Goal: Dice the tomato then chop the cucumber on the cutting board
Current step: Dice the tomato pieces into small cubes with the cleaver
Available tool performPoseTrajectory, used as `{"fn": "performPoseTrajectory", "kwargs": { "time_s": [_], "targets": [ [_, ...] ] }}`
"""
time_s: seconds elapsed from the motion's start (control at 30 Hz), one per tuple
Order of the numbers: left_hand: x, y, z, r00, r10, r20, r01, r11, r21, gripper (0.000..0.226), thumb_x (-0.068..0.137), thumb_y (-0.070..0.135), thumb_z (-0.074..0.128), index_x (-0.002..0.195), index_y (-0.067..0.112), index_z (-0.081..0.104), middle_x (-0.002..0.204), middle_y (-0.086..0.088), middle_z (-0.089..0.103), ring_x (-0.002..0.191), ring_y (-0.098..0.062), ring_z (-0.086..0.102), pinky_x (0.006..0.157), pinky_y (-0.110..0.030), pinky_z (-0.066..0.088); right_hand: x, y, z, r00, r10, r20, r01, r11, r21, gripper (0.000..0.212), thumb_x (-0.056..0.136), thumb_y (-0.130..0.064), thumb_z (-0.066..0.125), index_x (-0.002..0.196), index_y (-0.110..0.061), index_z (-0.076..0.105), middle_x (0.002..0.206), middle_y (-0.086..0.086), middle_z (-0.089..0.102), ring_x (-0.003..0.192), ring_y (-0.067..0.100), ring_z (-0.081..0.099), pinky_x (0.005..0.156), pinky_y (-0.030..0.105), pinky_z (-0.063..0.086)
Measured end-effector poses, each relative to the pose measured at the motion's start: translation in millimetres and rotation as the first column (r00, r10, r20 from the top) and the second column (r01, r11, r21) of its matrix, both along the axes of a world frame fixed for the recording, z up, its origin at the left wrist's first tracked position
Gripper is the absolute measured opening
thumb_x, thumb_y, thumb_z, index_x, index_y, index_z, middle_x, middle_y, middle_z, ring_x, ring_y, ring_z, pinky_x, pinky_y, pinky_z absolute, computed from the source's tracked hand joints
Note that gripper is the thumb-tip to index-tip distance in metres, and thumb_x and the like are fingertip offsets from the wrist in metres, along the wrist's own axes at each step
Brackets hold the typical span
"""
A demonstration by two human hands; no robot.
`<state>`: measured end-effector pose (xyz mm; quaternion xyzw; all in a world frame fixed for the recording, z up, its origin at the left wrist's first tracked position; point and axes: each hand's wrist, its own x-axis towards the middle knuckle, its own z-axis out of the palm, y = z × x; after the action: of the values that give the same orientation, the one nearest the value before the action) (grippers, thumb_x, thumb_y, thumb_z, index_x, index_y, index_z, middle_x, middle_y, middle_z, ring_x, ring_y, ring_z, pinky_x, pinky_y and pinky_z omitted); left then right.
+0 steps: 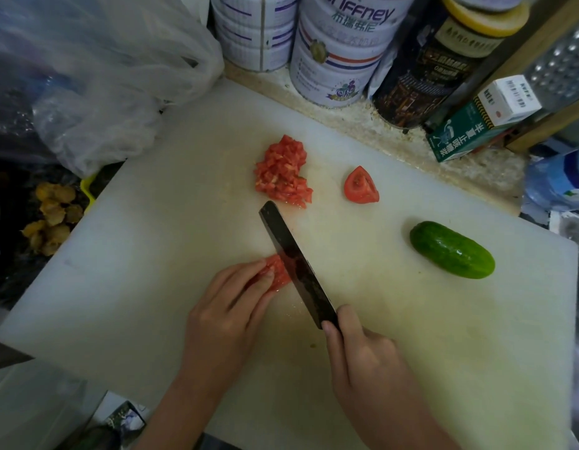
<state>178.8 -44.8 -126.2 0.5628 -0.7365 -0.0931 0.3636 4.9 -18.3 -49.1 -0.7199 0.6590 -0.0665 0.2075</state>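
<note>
Your left hand (226, 313) pinches a tomato piece (280, 277) mid board (152, 254); your right hand (362, 352) holds the knife (291, 254), fingers clamped round it; cucumber (452, 250) at board's right.

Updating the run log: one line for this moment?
dicing | left hand holds tomato piece | right hand grips knife | cucumber whole
</note>
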Motion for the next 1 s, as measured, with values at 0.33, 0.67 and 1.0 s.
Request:
{"fn": "performPoseTrajectory", "kwargs": {
  "time_s": [0.33,0.67,1.0],
  "targets": [
    [3.5,-2.7,-1.0,0.999,-0.030,-0.030,0.030,1.000,0.001,0.020,0.084,0.008,0.072,0.102,-0.002,0.074,0.114,-0.010,0.069,0.100,-0.023,0.060,0.095,-0.024,0.048,-3.0,-4.6,-0.8,0.999,0.051,0.010,-0.051,0.996,-0.067,0.013,0.095,-0.034,0.036,0.086,-0.024,0.037,0.049,-0.018,0.010,0.037,0.011,0.020,0.036,0.018,0.011],
    [4.4,-3.7,-1.5,0.998,-0.042,-0.038,0.042,0.999,0.003,0.022,0.082,0.006,0.074,0.103,0.000,0.073,0.114,-0.009,0.069,0.101,-0.021,0.059,0.097,-0.022,0.045,-4.9,10.3,5.6,0.999,0.036,0.016,-0.034,0.992,-0.117,0.031,0.102,-0.042,0.021,0.092,-0.021,0.043,0.057,-0.015,0.022,0.030,0.016,0.034,0.039,0.019,0.016],
    [2.8,-3.7,-1.7,0.998,-0.032,-0.060,0.033,0.999,0.014,0.019,0.083,0.006,0.076,0.101,-0.001,0.074,0.110,-0.010,0.069,0.101,-0.023,0.064,0.096,-0.029,0.049,0.7,14.9,7.7,0.999,-0.008,-0.039,0.005,0.997,-0.081,0.034,0.101,-0.045,0.017,0.086,-0.024,0.039,0.052,-0.013,0.021,0.027,0.017,0.035,0.031,0.018,0.019]
  ]
}}
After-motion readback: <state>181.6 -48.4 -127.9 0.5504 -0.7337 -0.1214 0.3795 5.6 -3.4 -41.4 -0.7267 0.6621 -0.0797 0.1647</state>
